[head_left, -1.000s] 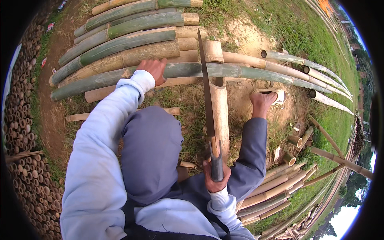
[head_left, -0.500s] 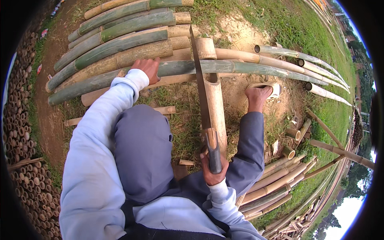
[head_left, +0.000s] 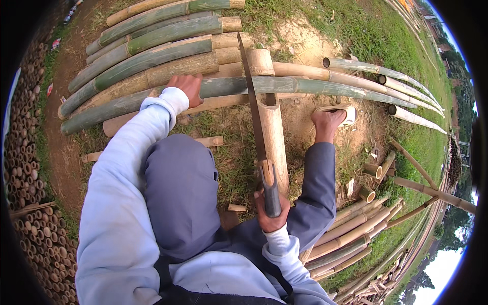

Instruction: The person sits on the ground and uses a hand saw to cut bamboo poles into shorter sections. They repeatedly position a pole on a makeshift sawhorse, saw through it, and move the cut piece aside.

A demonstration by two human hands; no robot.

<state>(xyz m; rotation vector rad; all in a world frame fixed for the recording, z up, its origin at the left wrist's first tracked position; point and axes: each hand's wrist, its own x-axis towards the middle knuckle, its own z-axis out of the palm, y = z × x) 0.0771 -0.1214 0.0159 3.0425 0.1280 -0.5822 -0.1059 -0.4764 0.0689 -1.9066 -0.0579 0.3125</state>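
Observation:
My left hand (head_left: 186, 89) is wrapped over a long green bamboo pole (head_left: 223, 87), which lies crosswise ahead of me. In my right hand (head_left: 272, 213) is the dark handle of a handsaw (head_left: 257, 124). Its long brown blade points away from me and crosses the green pole to the right of my left hand; whether the teeth are in a cut I cannot tell. Beneath the pole, a thick tan bamboo piece (head_left: 274, 137) with a notched opening runs lengthwise toward me and supports it near the blade.
Several cut bamboo poles (head_left: 168, 35) lie side by side at the far left. More poles (head_left: 356, 223) are stacked at right, near a bamboo frame (head_left: 432, 193). Many short bamboo sections (head_left: 40, 229) are piled at left. My sandalled foot (head_left: 330, 119) rests on the dirt to the right.
The handsaw has shifted slightly, with its tip and handle a little to the left. My left hand and the green pole stay in place.

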